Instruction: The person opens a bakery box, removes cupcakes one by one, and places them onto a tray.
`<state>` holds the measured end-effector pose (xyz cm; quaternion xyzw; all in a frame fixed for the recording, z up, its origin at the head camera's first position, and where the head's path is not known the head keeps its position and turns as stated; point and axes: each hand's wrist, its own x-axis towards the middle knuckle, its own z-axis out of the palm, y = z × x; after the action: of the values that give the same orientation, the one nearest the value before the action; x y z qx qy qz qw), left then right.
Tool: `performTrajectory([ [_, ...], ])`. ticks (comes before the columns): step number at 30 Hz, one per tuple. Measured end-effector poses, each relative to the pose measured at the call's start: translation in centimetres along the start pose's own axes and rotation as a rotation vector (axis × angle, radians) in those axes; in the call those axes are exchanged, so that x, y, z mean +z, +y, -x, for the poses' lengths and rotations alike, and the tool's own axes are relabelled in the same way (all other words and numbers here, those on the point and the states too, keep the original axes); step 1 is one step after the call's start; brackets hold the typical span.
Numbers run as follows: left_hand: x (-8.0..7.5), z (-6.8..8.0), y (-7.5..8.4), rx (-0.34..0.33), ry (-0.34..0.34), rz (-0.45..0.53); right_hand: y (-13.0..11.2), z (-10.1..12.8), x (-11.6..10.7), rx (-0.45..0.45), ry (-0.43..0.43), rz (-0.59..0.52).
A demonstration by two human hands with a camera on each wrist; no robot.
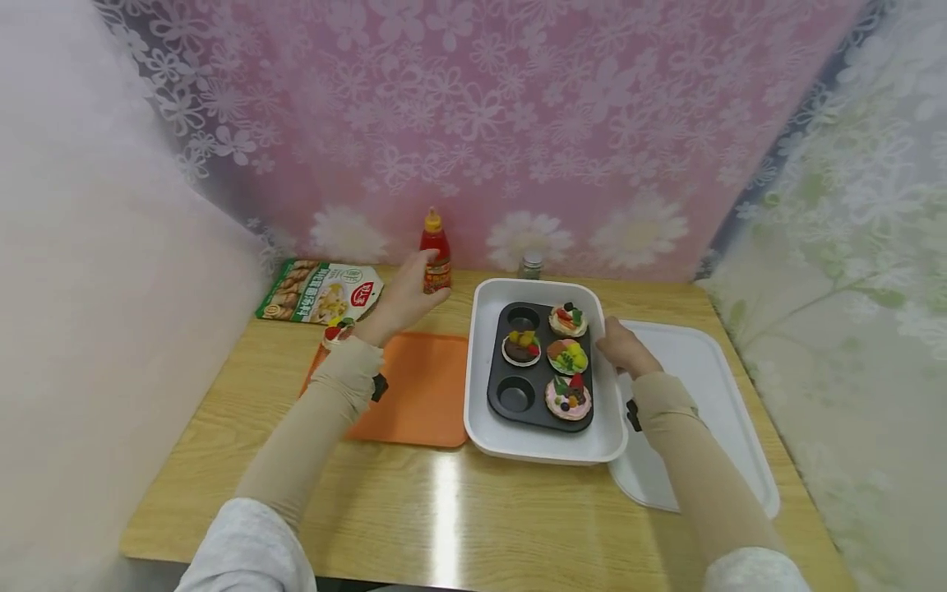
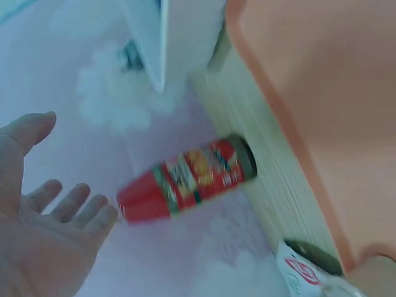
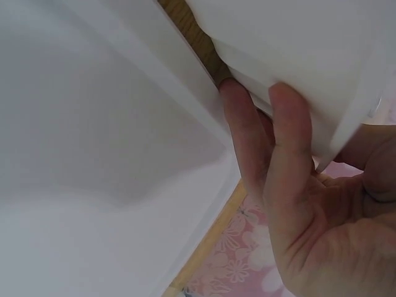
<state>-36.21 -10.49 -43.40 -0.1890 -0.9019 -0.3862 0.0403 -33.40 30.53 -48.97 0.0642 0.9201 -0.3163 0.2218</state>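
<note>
My left hand (image 1: pixel 405 301) is raised over the back edge of the orange tray (image 1: pixel 414 390), its fingers spread and holding nothing. Just behind it stands a red sauce bottle (image 1: pixel 436 255) with a yellow cap; the left wrist view shows the fingers apart from the bottle (image 2: pixel 189 179). My right hand (image 1: pixel 627 347) grips the right wall of a white bin (image 1: pixel 547 450). In the right wrist view, fingers (image 3: pixel 291 124) lie against the bin's outside, and the thumb goes over its rim. Inside sits a dark muffin pan (image 1: pixel 540 419) with several toy tarts (image 1: pixel 568 398) in its cups.
A white tray (image 1: pixel 684 362) lies at the right, partly beneath the bin. Left of the sauce bottle is a green and white food packet (image 1: pixel 318 292). A small jar (image 1: pixel 530 265) stands behind the bin. One fruit tart (image 1: pixel 339 330) shows beside my left forearm.
</note>
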Motion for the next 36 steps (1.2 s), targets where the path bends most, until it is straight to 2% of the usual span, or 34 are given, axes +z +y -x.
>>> performTrajectory([
  [2,1.1,-0.7,0.9,0.045,-0.045,-0.028,0.0,-0.1,0.0,-0.002,0.009,-0.004],
  [6,3.8,-1.5,2.5,0.09,-0.119,-0.056,0.2,-0.1,0.0,0.0,0.016,-0.034],
  [12,7.4,-1.2,4.3,0.122,-0.25,-0.05,0.5,0.2,0.3,0.002,0.026,-0.088],
  [16,9.2,-0.9,5.0,0.128,-0.326,-0.03,0.6,0.4,0.2,0.0,0.038,-0.11],
  [20,10.4,-1.1,5.3,0.115,-0.373,-0.01,0.4,0.4,0.0,0.011,0.044,-0.108],
  [26,11.3,-1.1,5.6,0.076,-0.464,-0.008,0.3,0.7,-0.1,0.025,0.03,-0.113],
  [30,12.0,-1.0,5.6,0.061,-0.524,-0.042,0.4,1.1,-0.4,0.023,-0.004,-0.132],
  [36,13.2,-0.7,5.0,0.057,-0.539,-0.057,0.4,1.8,-0.8,0.03,-0.039,-0.169],
])
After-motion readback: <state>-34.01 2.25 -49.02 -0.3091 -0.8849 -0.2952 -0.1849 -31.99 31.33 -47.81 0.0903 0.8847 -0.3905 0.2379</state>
